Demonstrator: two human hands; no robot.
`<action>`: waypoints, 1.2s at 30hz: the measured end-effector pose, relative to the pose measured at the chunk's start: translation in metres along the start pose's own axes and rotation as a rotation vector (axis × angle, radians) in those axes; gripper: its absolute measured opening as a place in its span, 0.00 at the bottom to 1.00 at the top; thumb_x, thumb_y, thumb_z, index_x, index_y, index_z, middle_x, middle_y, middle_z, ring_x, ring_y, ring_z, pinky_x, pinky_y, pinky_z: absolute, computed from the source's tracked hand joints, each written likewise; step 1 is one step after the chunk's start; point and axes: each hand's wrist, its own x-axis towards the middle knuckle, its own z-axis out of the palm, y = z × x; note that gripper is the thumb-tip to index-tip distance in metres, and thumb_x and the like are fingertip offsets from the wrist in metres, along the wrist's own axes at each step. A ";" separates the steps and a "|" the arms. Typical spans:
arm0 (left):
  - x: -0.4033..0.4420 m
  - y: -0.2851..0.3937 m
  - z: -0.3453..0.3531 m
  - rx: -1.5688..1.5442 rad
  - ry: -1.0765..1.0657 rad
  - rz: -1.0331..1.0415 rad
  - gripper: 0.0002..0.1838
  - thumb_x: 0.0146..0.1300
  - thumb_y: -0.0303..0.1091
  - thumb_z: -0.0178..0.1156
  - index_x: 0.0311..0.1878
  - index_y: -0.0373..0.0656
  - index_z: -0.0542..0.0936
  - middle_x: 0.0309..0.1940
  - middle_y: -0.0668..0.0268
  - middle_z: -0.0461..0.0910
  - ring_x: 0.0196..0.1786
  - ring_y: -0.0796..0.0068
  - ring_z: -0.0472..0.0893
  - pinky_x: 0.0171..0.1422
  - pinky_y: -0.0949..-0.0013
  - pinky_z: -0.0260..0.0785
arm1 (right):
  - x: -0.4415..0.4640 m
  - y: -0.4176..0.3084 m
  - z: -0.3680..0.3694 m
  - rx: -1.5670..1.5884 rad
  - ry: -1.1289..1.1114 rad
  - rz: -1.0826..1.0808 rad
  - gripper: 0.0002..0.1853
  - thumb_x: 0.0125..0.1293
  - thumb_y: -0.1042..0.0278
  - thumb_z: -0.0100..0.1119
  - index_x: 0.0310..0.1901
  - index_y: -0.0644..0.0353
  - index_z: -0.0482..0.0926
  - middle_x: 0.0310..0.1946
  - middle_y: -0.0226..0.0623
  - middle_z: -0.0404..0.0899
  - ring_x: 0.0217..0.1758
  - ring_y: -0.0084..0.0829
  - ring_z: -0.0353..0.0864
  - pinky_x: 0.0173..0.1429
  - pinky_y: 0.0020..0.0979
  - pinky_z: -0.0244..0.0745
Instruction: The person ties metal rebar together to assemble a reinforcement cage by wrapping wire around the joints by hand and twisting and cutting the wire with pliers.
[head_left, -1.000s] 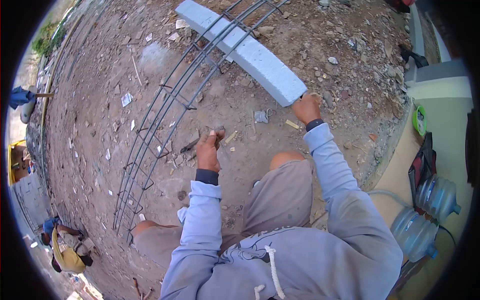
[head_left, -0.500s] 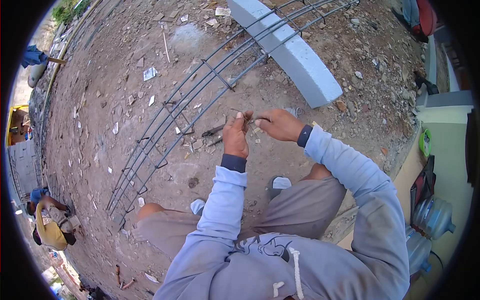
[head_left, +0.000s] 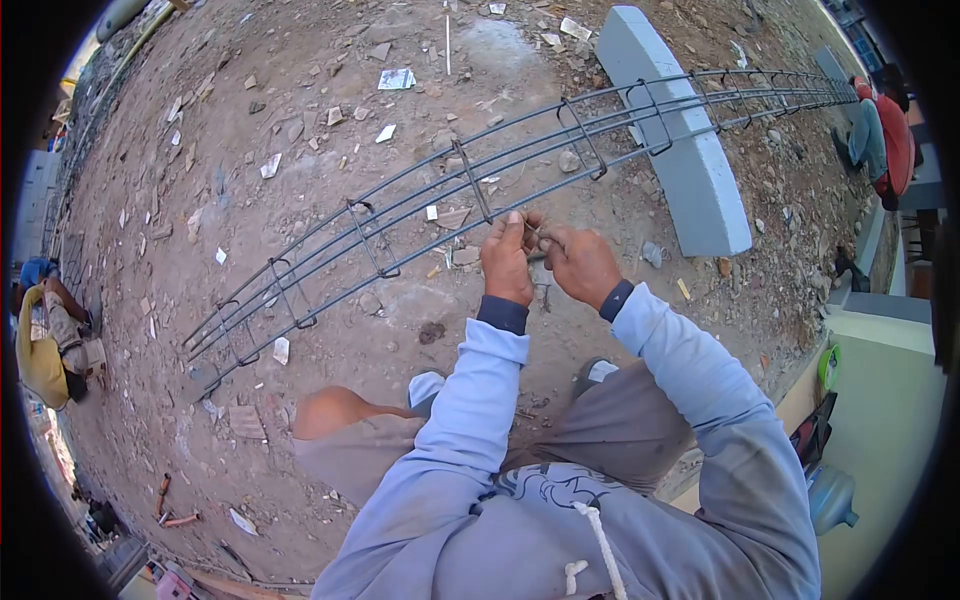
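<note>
My left hand [head_left: 508,265] is closed in a pinch, thumb up, on a thin wire [head_left: 531,231] that barely shows at the fingertips. Close beside it on the right, my right hand [head_left: 583,266] pinches at the same wire with bent fingers; the wire's ends are hidden. Just beyond both hands runs a long rebar cage [head_left: 430,245] of steel bars with square stirrups [head_left: 470,180]. My left fingertips are near its closest bar; whether they touch it I cannot tell.
A grey block [head_left: 690,170] lies under the cage's right part. Rubble and tile shards [head_left: 397,79] litter the dirt. A person in red [head_left: 893,150] is at the cage's far right end; another in yellow [head_left: 40,350] sits left. A water jug [head_left: 830,498] stands at lower right.
The view has swung right and the cage now appears nearer to my hands. Both hands stay close together. More of the person in red has come into sight.
</note>
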 end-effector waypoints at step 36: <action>0.023 0.056 -0.045 1.451 0.094 0.492 0.13 0.56 0.40 0.63 0.38 0.41 0.84 0.33 0.57 0.83 0.37 0.63 0.82 0.42 0.66 0.71 | 0.050 0.048 0.103 1.157 0.078 0.532 0.11 0.63 0.68 0.54 0.42 0.64 0.80 0.24 0.33 0.78 0.18 0.20 0.71 0.20 0.24 0.66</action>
